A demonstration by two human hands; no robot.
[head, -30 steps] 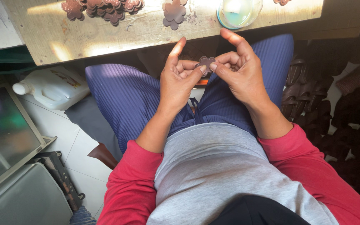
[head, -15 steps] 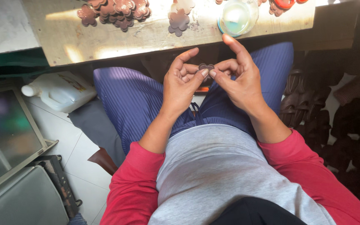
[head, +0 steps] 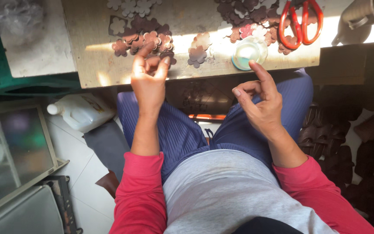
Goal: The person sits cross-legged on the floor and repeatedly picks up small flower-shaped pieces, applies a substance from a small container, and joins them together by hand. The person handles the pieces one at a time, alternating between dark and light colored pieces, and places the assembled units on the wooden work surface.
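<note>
Left hand (head: 149,80), fingers loosely spread and empty, reaches the pile of brown flower-shaped cutouts (head: 146,38) on the desk (head: 91,65); right hand (head: 260,102) half-curled, empty.

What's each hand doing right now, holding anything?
Left hand: raised at the board's edge by the flower-shaped cutouts, fingers loosely curled; can't tell if it holds one.
Right hand: open, empty, forefinger pointing toward the small round dish.
</note>
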